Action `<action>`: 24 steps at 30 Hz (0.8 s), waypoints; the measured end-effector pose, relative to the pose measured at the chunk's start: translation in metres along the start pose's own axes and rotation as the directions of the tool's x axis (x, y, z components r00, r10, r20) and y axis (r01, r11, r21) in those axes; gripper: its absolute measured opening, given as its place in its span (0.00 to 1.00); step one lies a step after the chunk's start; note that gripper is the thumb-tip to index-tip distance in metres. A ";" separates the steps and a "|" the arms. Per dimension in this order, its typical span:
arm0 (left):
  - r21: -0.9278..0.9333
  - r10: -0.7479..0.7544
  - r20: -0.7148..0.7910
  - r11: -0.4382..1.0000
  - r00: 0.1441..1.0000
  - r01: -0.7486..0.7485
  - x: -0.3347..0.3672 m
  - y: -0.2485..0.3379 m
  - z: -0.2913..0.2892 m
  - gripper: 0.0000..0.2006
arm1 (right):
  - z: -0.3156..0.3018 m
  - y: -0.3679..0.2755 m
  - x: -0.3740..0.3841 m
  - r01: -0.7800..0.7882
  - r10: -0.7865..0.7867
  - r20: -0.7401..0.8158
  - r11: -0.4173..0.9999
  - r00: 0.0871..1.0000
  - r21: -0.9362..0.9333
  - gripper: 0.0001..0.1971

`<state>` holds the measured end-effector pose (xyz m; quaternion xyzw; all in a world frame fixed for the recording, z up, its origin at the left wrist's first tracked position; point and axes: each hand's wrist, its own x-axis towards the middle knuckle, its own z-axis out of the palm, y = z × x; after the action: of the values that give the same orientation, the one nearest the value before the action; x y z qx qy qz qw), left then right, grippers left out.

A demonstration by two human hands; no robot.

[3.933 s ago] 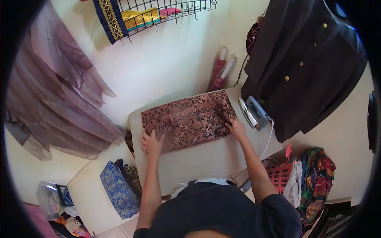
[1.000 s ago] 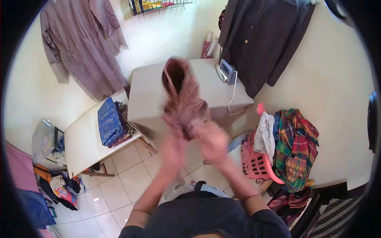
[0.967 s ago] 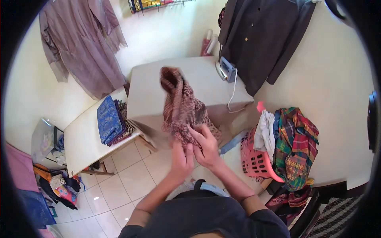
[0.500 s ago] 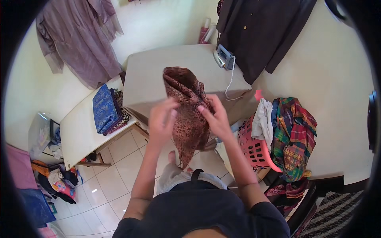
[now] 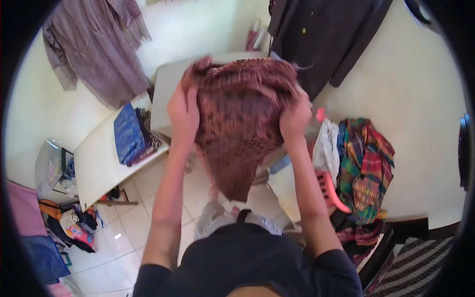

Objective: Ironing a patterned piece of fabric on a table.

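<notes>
A brown-red patterned cloth is stretched between my two hands, its lower part hanging to a point in front of my legs. My left hand grips its left side, fingers closed on the bunched fabric. On the opposite side my right hand is closed on the cloth's edge. Motion blurs the cloth's upper folds, and whether it is a garment or a plain piece cannot be made out. Behind it lies the beige-covered ironing table, mostly hidden, and the iron is covered from sight.
On the left, a white table bears folded cloths, a blue one among them. A pink basket with plaid clothes stands at right. Hung on the walls are a mauve garment and a dark jacket. More clothes lie at lower left.
My hands have moved apart and up, spreading the cloth wide. My left hand, off to the cloth's side before, now grips it. The cloth now covers the iron and most of the ironing table.
</notes>
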<state>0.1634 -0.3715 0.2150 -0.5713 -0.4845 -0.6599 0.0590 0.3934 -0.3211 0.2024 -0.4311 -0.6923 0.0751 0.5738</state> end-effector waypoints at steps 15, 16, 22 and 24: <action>-0.021 -0.099 -0.020 0.995 0.995 0.099 -0.060 -0.025 0.003 0.14 | 0.020 0.012 -0.037 0.032 -0.022 -0.160 0.998 0.987 0.057 0.07; -0.014 -0.104 -0.027 0.995 0.994 0.103 -0.059 -0.029 0.003 0.14 | 0.025 0.013 -0.034 0.033 -0.024 -0.152 0.997 0.988 0.063 0.07; -0.181 -0.190 -0.126 0.969 0.974 0.166 -0.003 -0.057 0.016 0.18 | 0.062 0.029 0.029 0.126 -0.130 -0.085 0.990 0.988 -0.058 0.09; -0.113 -0.228 -0.030 0.968 0.973 0.224 0.026 -0.085 0.028 0.20 | 0.086 0.030 0.070 0.119 -0.123 -0.050 0.990 0.991 -0.078 0.09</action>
<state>0.1200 -0.2948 0.1842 -0.5003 -0.5084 -0.6999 -0.0373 0.3368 -0.2207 0.2073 -0.4113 -0.7036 0.0027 0.5794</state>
